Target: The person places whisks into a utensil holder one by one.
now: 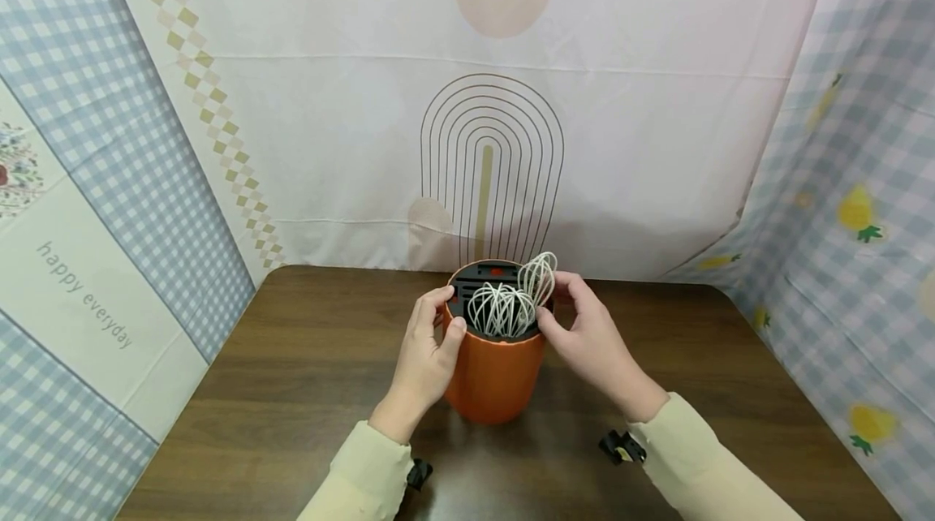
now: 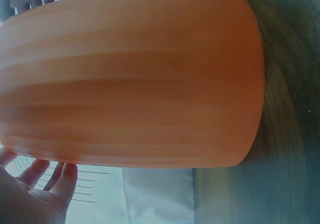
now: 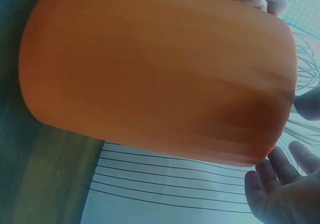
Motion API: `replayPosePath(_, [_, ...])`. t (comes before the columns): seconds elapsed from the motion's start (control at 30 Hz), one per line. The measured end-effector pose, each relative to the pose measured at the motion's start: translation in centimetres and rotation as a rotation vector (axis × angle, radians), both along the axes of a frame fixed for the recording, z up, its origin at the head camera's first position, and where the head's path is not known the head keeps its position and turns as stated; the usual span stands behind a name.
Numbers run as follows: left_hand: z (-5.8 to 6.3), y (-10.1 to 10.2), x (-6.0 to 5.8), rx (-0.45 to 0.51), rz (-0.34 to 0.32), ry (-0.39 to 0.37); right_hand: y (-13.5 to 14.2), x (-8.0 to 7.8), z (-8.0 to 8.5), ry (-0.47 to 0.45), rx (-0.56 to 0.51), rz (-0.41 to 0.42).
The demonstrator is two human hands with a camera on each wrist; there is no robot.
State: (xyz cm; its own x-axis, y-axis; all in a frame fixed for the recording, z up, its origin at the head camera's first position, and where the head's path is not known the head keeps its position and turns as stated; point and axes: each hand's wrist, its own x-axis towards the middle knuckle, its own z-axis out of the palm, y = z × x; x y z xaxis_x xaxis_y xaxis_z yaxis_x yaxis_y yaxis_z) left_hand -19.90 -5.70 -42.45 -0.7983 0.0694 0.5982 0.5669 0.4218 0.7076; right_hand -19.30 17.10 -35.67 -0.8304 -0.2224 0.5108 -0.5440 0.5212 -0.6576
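An orange utensil holder [image 1: 493, 379] stands upright on the wooden table, with a black slotted insert [image 1: 467, 276] in its top. Two white wire whisk heads stick up from it: one in the middle [image 1: 500, 312], the other [image 1: 537, 277] leaning right. My left hand [image 1: 426, 342] holds the holder's upper left side, thumb at the front rim and fingers further back. On the opposite side, my right hand [image 1: 592, 334] holds the rim beside the leaning whisk, its thumb in front. The right wrist view shows right fingertips [image 3: 260, 171] against the holder's side. Whisk handles are hidden.
The brown wooden table [image 1: 307, 391] spreads out on both sides of the holder. A white patterned cloth [image 1: 336, 139] hangs behind it, with checked cloths at left [image 1: 80, 123] and right [image 1: 825, 277]. Black straps with small devices [image 1: 622, 446] sit at the wrists.
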Motion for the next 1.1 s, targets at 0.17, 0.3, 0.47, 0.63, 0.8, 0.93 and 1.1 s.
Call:
replayPosePath(0.17, [0.1, -0.4, 0.1, -0.007, -0.008, -0.03, 0.3, 0.2, -0.4, 0.004, 0.037, 0.001])
replayPosePath(0.3, [0.2, -1.0, 0.5, -0.035, 0.004, -0.082, 0.2, 0.8, 0.0, -0.017, 0.015, 0.019])
replayPosePath(0.47, [0.3, -1.8, 0.9, -0.085, 0.017, -0.114, 1.0, 0.1, -1.3, 0.005, -0.003, 0.006])
replayPosePath(0.63, [0.5, -1.9, 1.0, -0.093, -0.002, -0.094, 0.3, 0.2, -0.5, 0.06, -0.033, -0.024])
replayPosePath(0.8, [0.6, -1.8, 0.8, -0.082, -0.012, -0.07, -0.9, 0.6, 0.7, 0.095, -0.075, 0.009])
replayPosePath(0.93, [0.5, -1.7, 0.8, -0.076, -0.013, -0.074, -0.5, -0.2, -0.2, 0.103, 0.009, -0.003])
replayPosePath(1.1, [0.5, -1.9, 1.0, -0.08, -0.002, -0.079, 0.1, -1.2, -1.4, 0.086, 0.094, -0.02])
